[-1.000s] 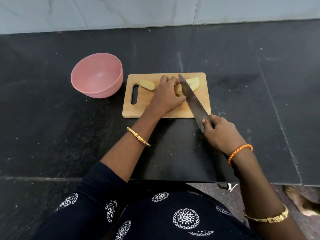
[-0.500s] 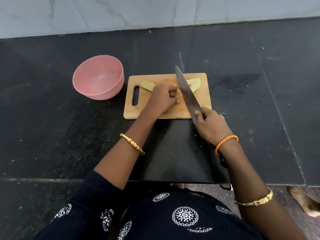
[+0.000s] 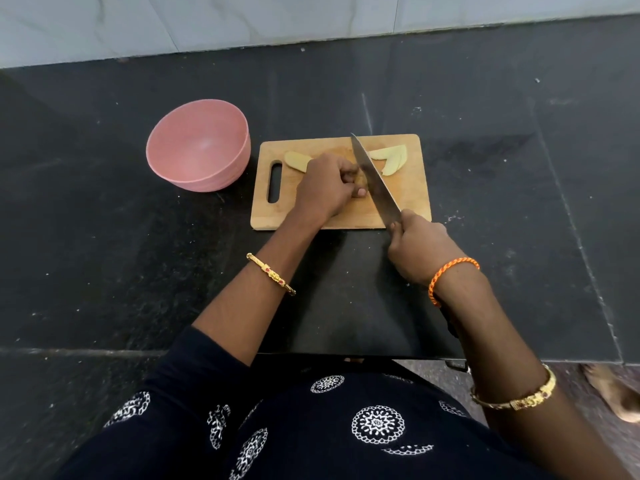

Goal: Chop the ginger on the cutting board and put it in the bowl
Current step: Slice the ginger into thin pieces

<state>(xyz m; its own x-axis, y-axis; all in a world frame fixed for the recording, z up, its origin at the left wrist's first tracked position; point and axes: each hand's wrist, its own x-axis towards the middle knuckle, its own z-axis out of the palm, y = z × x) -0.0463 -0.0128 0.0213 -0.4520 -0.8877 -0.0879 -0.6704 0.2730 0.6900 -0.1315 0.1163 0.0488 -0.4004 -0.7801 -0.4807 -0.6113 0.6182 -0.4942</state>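
Note:
A wooden cutting board (image 3: 408, 202) lies on the black counter. My left hand (image 3: 325, 187) curls round a piece of ginger (image 3: 361, 180) at the board's middle; most of that piece is hidden under my fingers. My right hand (image 3: 417, 247) grips the handle of a large knife (image 3: 375, 183), whose blade slants across the board right beside the held ginger. Thin pale ginger slices (image 3: 389, 159) lie to the right of the blade. Another ginger chunk (image 3: 296, 160) sits near the board's handle slot. The pink bowl (image 3: 199, 145) stands left of the board and holds nothing.
The black stone counter (image 3: 104, 220) runs to a pale tiled wall (image 3: 242, 19) at the back. Its front edge is near my body. A bare foot (image 3: 613, 393) shows on the floor at lower right.
The knife has slid forward across the board and my right hand has followed it to the board's near edge. My left hand has drawn back a little along the ginger.

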